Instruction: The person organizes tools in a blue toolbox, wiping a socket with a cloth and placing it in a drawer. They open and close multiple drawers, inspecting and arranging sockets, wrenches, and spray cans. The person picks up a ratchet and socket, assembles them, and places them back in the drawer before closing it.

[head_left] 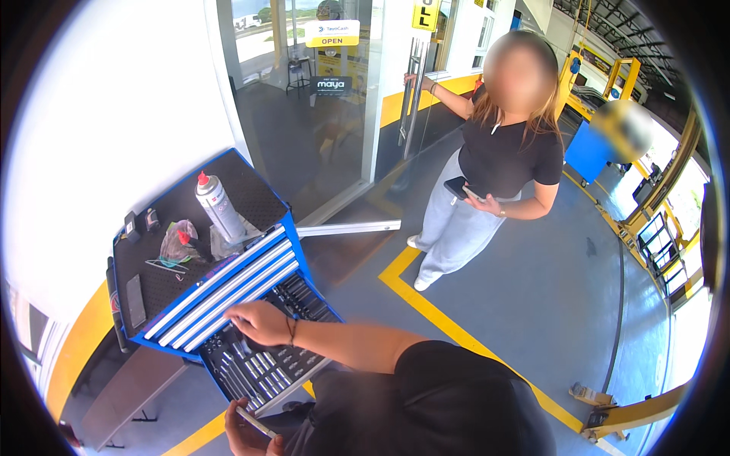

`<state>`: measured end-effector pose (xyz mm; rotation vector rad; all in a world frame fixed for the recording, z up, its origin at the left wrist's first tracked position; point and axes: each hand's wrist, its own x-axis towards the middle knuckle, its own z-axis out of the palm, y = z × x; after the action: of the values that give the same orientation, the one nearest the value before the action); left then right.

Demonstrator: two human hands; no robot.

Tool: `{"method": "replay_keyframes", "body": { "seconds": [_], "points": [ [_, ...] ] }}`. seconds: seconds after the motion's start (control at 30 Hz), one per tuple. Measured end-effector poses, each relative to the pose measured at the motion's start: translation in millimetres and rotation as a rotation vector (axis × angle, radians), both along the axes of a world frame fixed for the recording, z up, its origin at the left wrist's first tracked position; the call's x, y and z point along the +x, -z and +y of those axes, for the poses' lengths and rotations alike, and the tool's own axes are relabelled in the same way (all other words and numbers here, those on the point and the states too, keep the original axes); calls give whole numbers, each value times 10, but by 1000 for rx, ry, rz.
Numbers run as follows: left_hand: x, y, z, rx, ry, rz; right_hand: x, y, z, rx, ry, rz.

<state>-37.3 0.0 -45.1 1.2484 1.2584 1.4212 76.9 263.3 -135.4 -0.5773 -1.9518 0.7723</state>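
My right hand (262,323) is over the pulled-out drawer (310,372) of a blue tool cabinet, close against the shut drawer fronts. Its fingers are curled, and what they hold, if anything, is hidden. Rows of sockets (268,370) and other metal tools lie in the drawer's dark insert, and my forearm covers part of them. At the drawer's near corner, my left hand (242,435) is closed around a slim, pale bar-shaped thing (256,422). Its exact kind does not show.
On the cabinet top (163,281) are a white spray can (218,204) with a red cap, a plastic bag (176,242) and a dark flat device (135,300). A person (509,144) with a phone (457,187) stands at the glass door (304,121), grasping its handle.
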Motion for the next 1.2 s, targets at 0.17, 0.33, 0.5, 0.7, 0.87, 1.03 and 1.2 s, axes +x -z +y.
{"method": "replay_keyframes", "body": {
  "seconds": [0.17,0.33,0.5,0.7,0.87,1.03,1.2],
  "points": [
    [-61,-1,-7,-100,84,-23,636,-439,-1013,-139,-408,-91],
    [-34,-61,22,-50,181,-21,806,-714,-1320,61,-449,-3],
    [-6,-130,-31,-24,172,-10,842,-860,-1448,205,-483,-73],
    [12,-200,-142,-9,166,-33,817,-992,-1506,268,-486,-106],
    [-17,-170,-199,17,183,-10,784,-1019,-1510,299,-493,-125],
    [-28,-224,-237,2,197,161,739,-1040,-1461,361,-493,-85],
    [-14,-362,-242,-26,181,459,783,-1091,-1407,382,-512,-176]
  ]
}}
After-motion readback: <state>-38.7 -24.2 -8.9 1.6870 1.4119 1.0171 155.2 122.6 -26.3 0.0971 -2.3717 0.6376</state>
